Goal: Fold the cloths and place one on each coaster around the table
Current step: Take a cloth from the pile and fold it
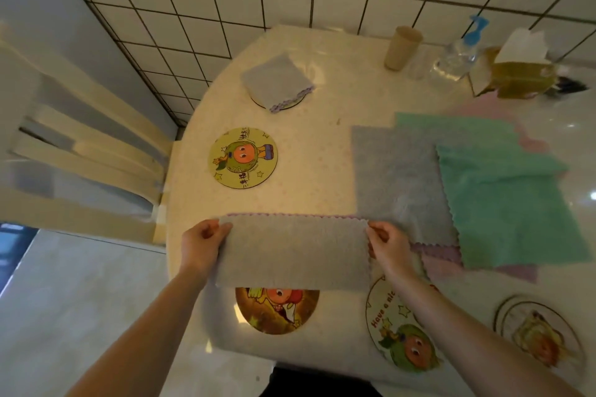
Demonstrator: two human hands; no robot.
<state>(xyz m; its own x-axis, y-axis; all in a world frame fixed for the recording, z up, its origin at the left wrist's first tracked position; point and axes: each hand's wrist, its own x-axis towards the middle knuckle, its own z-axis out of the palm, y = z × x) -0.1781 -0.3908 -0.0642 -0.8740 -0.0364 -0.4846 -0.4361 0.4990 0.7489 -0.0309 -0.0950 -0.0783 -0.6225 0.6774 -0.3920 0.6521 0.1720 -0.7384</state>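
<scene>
Covering near coaster (277,311), held grey cloth (292,251)

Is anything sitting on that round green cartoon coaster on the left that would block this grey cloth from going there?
Nothing visible does. The green coaster is bare, and the table between it and the grey cloth held by the left hand and right hand carries nothing.

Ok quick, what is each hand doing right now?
Left hand: pinching the left end of the folded grey cloth.
Right hand: pinching the right end of the same cloth.
</scene>
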